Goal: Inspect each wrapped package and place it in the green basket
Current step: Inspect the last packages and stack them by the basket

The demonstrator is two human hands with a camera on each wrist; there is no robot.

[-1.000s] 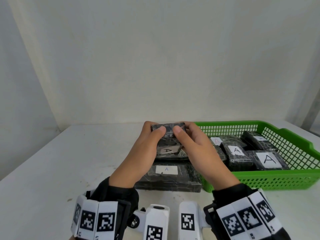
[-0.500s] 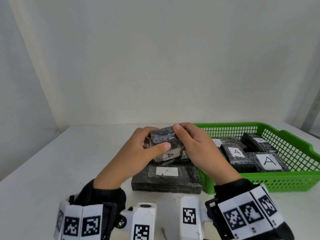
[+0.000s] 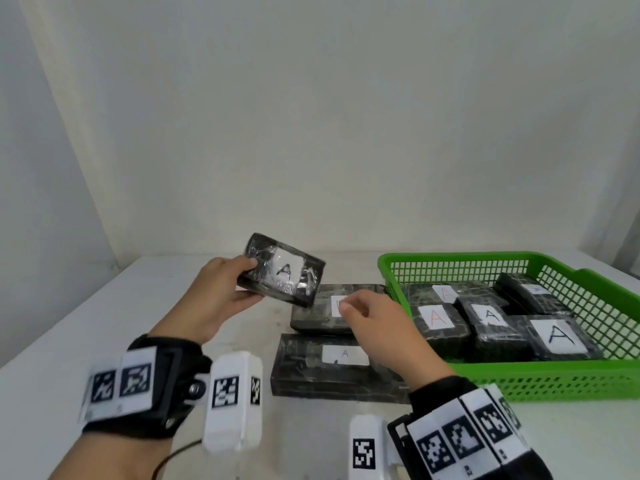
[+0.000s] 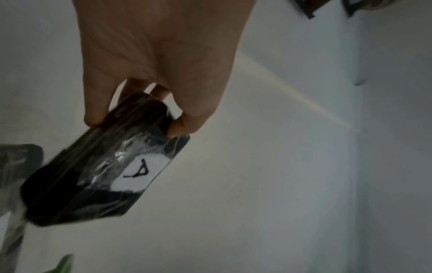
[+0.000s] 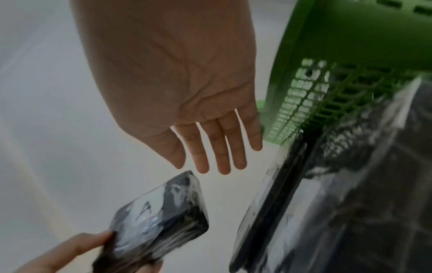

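My white table (image 3: 104,323) fills the lower frame, two wrapped packages (image 3: 332,368) at its centre. Above them my right hand (image 3: 377,327) hovers, fingers straight, empty. My left hand (image 3: 221,296) grips a small package (image 3: 282,270), raised left of centre. The green basket (image 3: 554,379) sits right; grey wall (image 3: 311,116) beyond.

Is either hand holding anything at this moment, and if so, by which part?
The left hand holds one wrapped package by its short end, thumb on the labelled face. The right hand holds nothing.
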